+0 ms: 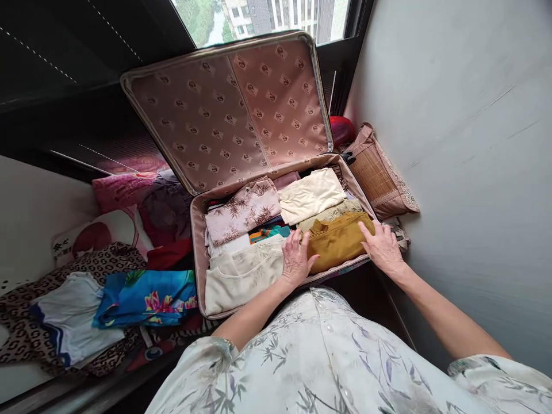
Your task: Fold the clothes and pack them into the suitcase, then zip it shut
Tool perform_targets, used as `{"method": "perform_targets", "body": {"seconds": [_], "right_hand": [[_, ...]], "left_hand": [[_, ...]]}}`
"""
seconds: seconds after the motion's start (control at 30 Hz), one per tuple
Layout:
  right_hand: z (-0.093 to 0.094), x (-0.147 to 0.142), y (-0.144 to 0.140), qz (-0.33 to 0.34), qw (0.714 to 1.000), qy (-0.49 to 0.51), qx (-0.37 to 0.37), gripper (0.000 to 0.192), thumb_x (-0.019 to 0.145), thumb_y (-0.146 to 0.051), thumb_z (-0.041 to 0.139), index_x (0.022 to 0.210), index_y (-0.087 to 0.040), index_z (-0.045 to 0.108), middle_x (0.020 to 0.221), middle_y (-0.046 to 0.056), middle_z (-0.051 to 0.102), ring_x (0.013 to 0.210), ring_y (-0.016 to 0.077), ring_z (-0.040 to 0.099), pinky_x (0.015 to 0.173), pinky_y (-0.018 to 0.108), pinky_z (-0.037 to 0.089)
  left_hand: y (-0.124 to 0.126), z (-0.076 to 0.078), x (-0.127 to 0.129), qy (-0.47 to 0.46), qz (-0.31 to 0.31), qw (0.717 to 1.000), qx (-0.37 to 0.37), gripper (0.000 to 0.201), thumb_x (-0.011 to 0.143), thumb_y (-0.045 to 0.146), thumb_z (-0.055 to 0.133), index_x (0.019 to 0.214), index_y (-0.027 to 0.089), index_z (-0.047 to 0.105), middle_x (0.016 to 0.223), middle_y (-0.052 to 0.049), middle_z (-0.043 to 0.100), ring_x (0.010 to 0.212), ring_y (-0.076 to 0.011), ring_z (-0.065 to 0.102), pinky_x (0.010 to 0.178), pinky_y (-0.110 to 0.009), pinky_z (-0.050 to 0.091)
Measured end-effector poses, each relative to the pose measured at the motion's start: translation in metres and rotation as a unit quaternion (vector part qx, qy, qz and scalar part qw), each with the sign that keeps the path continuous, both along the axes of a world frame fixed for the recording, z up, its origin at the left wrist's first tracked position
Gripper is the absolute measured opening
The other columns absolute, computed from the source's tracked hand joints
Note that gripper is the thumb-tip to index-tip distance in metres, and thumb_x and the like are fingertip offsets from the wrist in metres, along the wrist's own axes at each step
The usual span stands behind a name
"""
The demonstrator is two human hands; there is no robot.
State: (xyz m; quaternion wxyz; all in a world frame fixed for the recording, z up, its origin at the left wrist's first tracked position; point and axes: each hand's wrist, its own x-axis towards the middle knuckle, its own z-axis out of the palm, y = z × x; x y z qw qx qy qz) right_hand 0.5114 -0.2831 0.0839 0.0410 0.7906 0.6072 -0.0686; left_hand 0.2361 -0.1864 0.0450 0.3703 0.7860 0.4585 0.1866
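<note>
The folded mustard garment [338, 242] lies in the near right corner of the suitcase [198, 247]. The left hand [295, 257], fingers spread, touches its left end; the right hand [382, 246], thumb wide, its right end. A cream top [241, 273] fills the near left corner.

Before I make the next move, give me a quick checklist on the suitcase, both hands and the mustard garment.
1. Suitcase lid open: ok, raised and leaning back toward the window.
2. Mustard garment inside the suitcase: ok, folded in the near right corner.
3. Left hand at the garment's left end: ok.
4. Right hand at its right end: ok.
5. Suitcase rim clear of hands: not ok, the right hand overlaps it in this view.
6. Fingers gripping the garment: cannot tell, their undersides are hidden.
</note>
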Motion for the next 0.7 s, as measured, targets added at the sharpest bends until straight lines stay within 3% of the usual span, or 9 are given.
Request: {"method": "perform_targets", "body": {"seconds": [0.1,0.17,0.27,0.33,0.43,0.53,0.6,0.7], "right_hand": [[-0.024,0.001,0.011,0.011,0.997,0.055,-0.048,0.077,0.091,-0.043,0.066,0.161,-0.037,0.036,0.161,0.022,0.034,0.121,0.0414,0.054,0.097,0.056,0.047],[-0.048,0.006,0.021,-0.008,0.991,0.076,-0.105,0.086,0.085,-0.051,0.074,0.161,-0.037,0.036,0.162,0.024,0.032,0.121,0.042,0.056,0.097,0.06,0.048],[-0.074,0.015,0.035,-0.016,0.986,0.07,-0.153,0.1,0.08,-0.053,0.078,0.164,-0.03,0.03,0.16,0.032,0.031,0.122,0.0441,0.059,0.096,0.06,0.049],[-0.08,0.019,0.039,0.013,0.987,0.047,-0.155,0.104,0.08,-0.05,0.078,0.166,-0.025,0.025,0.156,0.036,0.033,0.119,0.0452,0.061,0.094,0.058,0.05],[-0.085,0.021,0.031,0.072,0.99,0.015,-0.122,0.099,0.081,-0.046,0.074,0.165,-0.019,0.027,0.145,0.037,0.044,0.114,0.0455,0.065,0.091,0.056,0.05],[-0.101,0.024,0.018,0.06,0.994,-0.024,-0.084,0.093,0.081,-0.047,0.067,0.161,-0.014,0.033,0.131,0.037,0.053,0.098,0.0472,0.07,0.079,0.059,0.052],[-0.117,0.023,0.018,0.063,0.995,-0.044,-0.059,0.087,0.081,-0.052,0.06,0.157,-0.013,0.041,0.123,0.037,0.057,0.086,0.0492,0.071,0.069,0.063,0.052],[-0.125,0.005,0.022,0.1,0.994,-0.006,-0.033,0.079,0.085,-0.059,0.045,0.151,-0.015,0.05,0.12,0.033,0.061,0.084,0.0489,0.072,0.068,0.065,0.053]], "left_hand": [[0.014,-0.008,0.004,-0.008,-0.21,0.977,0.047,0.076,0.077,0.033,0.087,0.147,0.035,0.058,0.168,-0.01,0.036,0.16,-0.0403,0.014,0.128,-0.06,0.001],[0.023,-0.026,0.011,0.004,-0.279,0.96,0.026,0.076,0.076,0.037,0.088,0.146,0.037,0.06,0.168,-0.009,0.035,0.16,-0.0413,0.013,0.127,-0.064,-0.002],[0.033,-0.051,0.021,0.052,-0.299,0.953,0.006,0.076,0.076,0.043,0.087,0.146,0.036,0.06,0.169,-0.012,0.032,0.16,-0.0423,0.011,0.124,-0.067,-0.005],[0.033,-0.058,0.025,0.078,-0.303,0.95,0.013,0.078,0.077,0.047,0.085,0.149,0.036,0.057,0.171,-0.012,0.029,0.161,-0.0411,0.008,0.124,-0.066,-0.006],[0.027,-0.054,0.027,0.107,-0.311,0.944,0.038,0.08,0.081,0.053,0.079,0.153,0.034,0.053,0.172,-0.013,0.026,0.161,-0.0418,0.007,0.124,-0.068,-0.001],[0.024,-0.047,0.031,0.132,-0.331,0.932,0.071,0.078,0.083,0.057,0.073,0.153,0.031,0.054,0.17,-0.013,0.032,0.159,-0.044,0.015,0.121,-0.069,0.013],[0.03,-0.045,0.032,0.144,-0.34,0.926,0.08,0.08,0.079,0.061,0.073,0.152,0.033,0.055,0.167,-0.01,0.039,0.158,-0.0418,0.021,0.119,-0.064,0.025],[0.039,-0.035,0.026,0.154,-0.325,0.928,0.099,0.078,0.079,0.059,0.073,0.151,0.034,0.057,0.166,-0.006,0.04,0.158,-0.0354,0.026,0.115,-0.054,0.035]]}}
